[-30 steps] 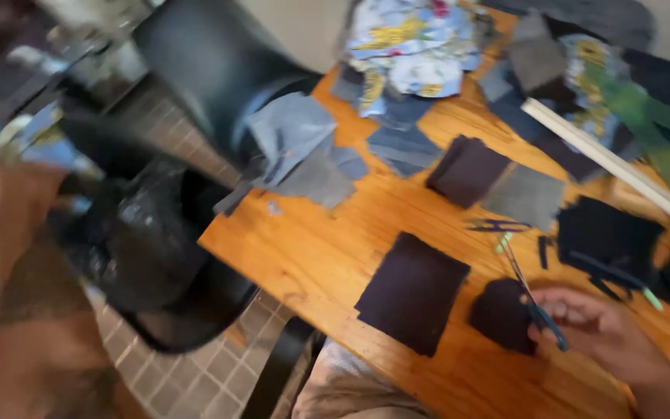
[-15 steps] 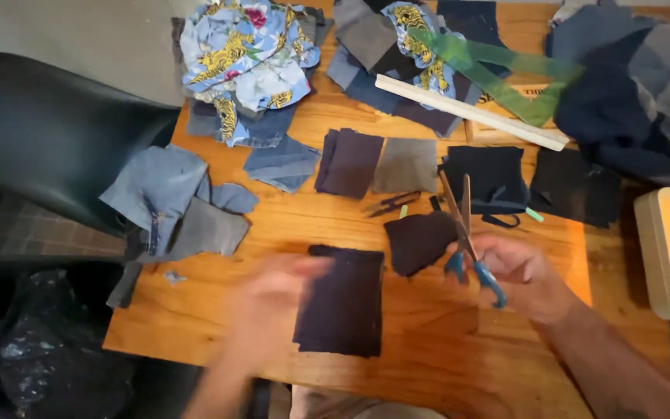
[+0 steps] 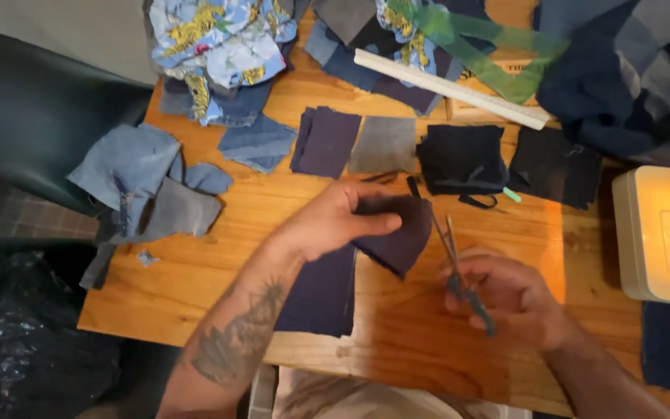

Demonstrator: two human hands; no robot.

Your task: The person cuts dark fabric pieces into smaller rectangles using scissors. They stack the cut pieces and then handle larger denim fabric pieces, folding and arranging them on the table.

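Dark navy fabric piece [image 3: 397,237], pinched in left hand [image 3: 333,221] just above wooden table [image 3: 288,209], beside scissors [image 3: 459,268] gripped in right hand [image 3: 509,293], blades parted near its edge; larger dark rectangle [image 3: 321,291] flat beneath, white ruler [image 3: 450,88] beyond

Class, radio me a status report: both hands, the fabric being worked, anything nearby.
Left hand grips small dark navy fabric piece. Right hand holds blue-handled scissors, blades beside fabric. Larger dark navy fabric square lies underneath on wooden table.
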